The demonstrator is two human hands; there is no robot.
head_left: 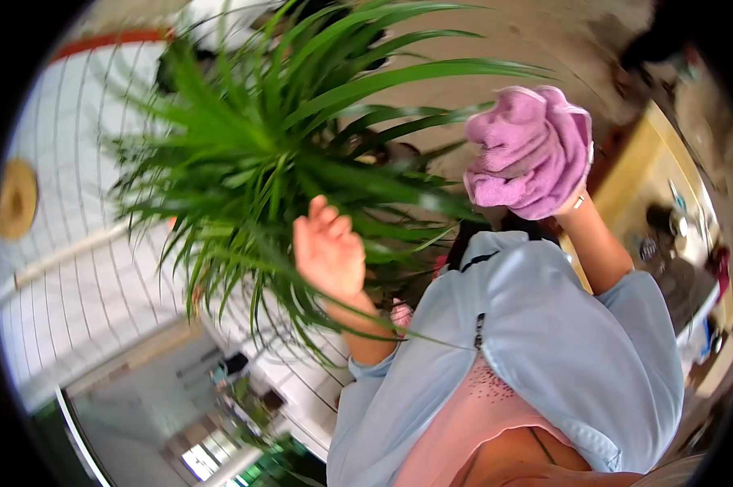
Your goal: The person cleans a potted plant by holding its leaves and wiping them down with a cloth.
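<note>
A bushy potted-type plant with long, narrow green leaves (244, 154) fills the upper left and middle of the head view. My left hand (331, 252) is raised at its near side, palm towards me, fingers loosely bent and holding nothing visible. Leaves surround this hand, and one thin leaf crosses in front of the forearm. Up on the right, a bunched purple towel (529, 150) covers my right hand (573, 203), which grips it; only the wrist side shows, with a ring or band. Leaf tips reach close to the towel's left edge.
A yellowish table (655, 162) with a dark metal cup (667, 219) and other items stands on the right. White tiled wall (82, 284) runs along the left, with a round tan object (17, 199) on it. A dark figure shows at the upper right.
</note>
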